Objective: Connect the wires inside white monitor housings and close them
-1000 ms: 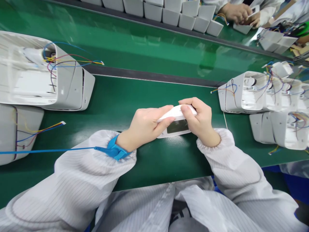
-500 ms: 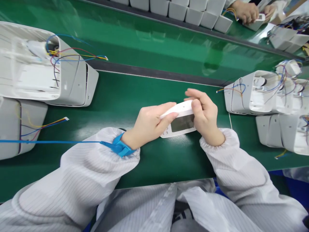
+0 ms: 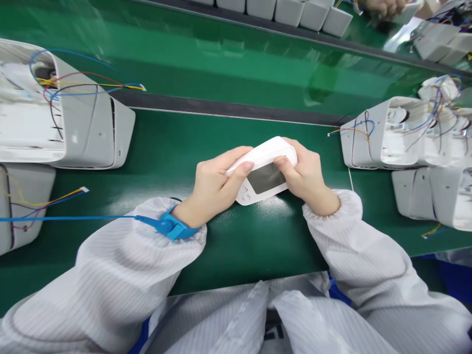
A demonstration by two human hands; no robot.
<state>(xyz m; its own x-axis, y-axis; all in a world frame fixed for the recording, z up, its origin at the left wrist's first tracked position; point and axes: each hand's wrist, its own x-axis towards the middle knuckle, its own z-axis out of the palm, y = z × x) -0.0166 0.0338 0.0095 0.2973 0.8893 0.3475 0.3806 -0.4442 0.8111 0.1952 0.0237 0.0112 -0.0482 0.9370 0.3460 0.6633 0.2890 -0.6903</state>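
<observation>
Between my two hands is a white handheld device with a grey display window (image 3: 255, 196), tilted above the green table. My left hand (image 3: 217, 182) grips its left end, thumb on the front edge by some small printed marks. The right end is in my right hand (image 3: 308, 172), whose thumb presses on the front near the top of the display; its other fingers are hidden behind the casing. A blue wrist strap (image 3: 177, 223) circles my left wrist, and its cord runs off to the left.
White housings with loose coloured wires stand at the left (image 3: 88, 128) and right (image 3: 368, 142) of the green table (image 3: 236, 260). Beyond the dark rail (image 3: 221, 108), a row of grey-white boxes (image 3: 287, 12) lines the back. A co-worker's hand (image 3: 385, 7) shows at the top right.
My right hand's raised fingers have closed around the device's right end, and its thumb has shifted along the front. The device has tilted more. The view has shifted slightly.
</observation>
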